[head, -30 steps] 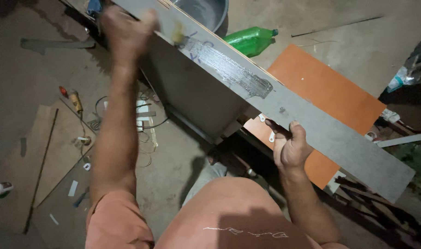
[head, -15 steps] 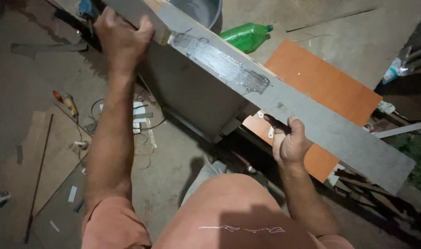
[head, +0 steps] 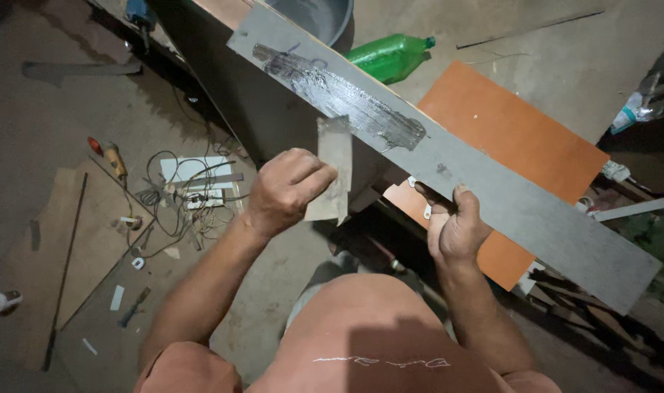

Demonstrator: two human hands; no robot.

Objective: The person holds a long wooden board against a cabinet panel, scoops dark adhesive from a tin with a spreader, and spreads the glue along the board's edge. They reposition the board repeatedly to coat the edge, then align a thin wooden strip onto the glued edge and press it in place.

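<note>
1 head view, looking steeply down, close over hands (head: 375, 211), floor beyond.

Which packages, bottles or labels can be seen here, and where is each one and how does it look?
Green plastic bottle: lying on the floor beyond the grey board, cap to the right.
White bottle: lying at the left edge, small.
Crumpled wrapper: far right, white and bluish.
No signs or screens.
</note>
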